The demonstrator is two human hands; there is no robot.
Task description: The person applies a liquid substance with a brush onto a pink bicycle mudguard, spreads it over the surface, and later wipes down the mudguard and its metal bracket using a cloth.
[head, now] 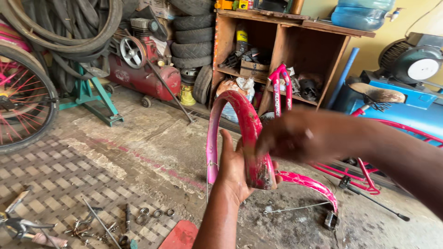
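A curved pink bicycle mudguard, worn and dirty at its lower end, stands upright in the middle of the view. My left hand grips it from behind near that lower end. My right hand is blurred and reaches across to the mudguard's right edge; whether it grips cannot be told. A second pink mudguard with thin wire stays lies on the concrete floor just behind.
Loose washers, bolts and tools lie at the lower left beside a red part. A pink-spoked wheel leans at left, near a red compressor and stacked tyres. A wooden shelf and a pink frame stand behind.
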